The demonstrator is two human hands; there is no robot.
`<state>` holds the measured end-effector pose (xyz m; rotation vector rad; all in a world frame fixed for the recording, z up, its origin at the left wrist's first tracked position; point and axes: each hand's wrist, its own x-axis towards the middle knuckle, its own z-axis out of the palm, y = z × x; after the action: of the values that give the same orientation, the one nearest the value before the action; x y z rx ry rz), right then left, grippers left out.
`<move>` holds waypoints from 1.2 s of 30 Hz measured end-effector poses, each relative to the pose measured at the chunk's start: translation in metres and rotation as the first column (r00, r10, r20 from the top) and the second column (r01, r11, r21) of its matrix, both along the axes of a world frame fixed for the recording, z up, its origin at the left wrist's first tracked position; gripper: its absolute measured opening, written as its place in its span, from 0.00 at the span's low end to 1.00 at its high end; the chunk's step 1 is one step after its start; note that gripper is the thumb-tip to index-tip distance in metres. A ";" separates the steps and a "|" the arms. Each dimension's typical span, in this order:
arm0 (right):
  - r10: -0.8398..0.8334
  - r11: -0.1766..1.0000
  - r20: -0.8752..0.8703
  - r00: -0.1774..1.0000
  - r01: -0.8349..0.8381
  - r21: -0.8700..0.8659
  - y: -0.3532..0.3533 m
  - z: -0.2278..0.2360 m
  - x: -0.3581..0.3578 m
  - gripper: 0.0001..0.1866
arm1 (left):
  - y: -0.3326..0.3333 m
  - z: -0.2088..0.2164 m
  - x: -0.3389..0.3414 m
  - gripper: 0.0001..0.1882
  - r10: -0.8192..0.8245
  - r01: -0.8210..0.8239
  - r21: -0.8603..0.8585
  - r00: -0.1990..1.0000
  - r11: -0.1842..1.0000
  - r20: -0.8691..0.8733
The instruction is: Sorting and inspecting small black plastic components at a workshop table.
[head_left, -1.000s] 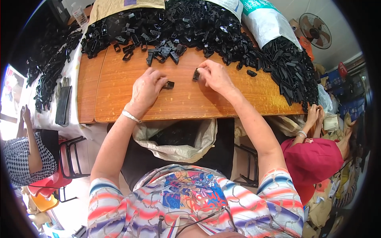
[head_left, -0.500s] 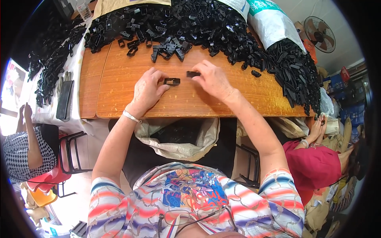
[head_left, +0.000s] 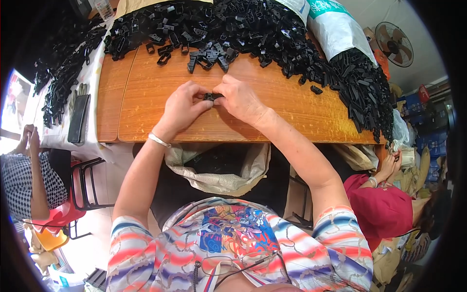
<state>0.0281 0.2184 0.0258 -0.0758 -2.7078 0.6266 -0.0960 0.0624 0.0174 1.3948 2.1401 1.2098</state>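
Over the wooden table, my left hand pinches a small hollow black plastic piece. My right hand meets it from the right, its fingers closed on a slim black plastic piece that is mostly hidden. The two pieces touch or overlap between my fingertips; how far one sits inside the other I cannot tell. Beyond my hands lies a large heap of similar hollow black pieces, with a few loose ones at its near edge.
Slim black pieces spill from a white and green sack at right. Below the table edge, an open woven sack rests at my lap. A flat black object lies on the left cloth. People sit on both sides; a fan stands far right.
My right hand has moved left and brought its slim black piece against the hollow piece in my left hand. The gap between my hands has closed.
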 end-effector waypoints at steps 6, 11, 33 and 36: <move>-0.054 0.990 0.054 0.997 0.061 -0.128 -0.002 0.000 0.000 0.11 | 0.012 0.007 -0.005 0.15 0.063 -0.087 -0.182 0.989 0.979 -0.137; -0.045 0.992 0.063 0.997 0.052 -0.116 -0.006 -0.011 0.013 0.14 | 0.013 -0.004 -0.011 0.13 0.045 -0.080 -0.148 0.973 0.986 -0.227; -0.422 0.878 -0.192 0.886 0.453 0.159 0.119 -0.005 0.030 0.11 | 0.025 0.015 -0.066 0.08 -0.039 -0.002 -0.055 0.680 0.998 -0.732; -0.486 0.837 -0.134 0.864 0.504 0.214 0.134 0.002 0.022 0.15 | 0.025 0.019 -0.052 0.09 -0.073 0.098 -0.001 0.735 0.995 -0.674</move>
<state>0.0497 0.3525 0.0278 -0.6564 -2.5108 0.1351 -0.1485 0.0871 0.0361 2.1811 2.4517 0.7579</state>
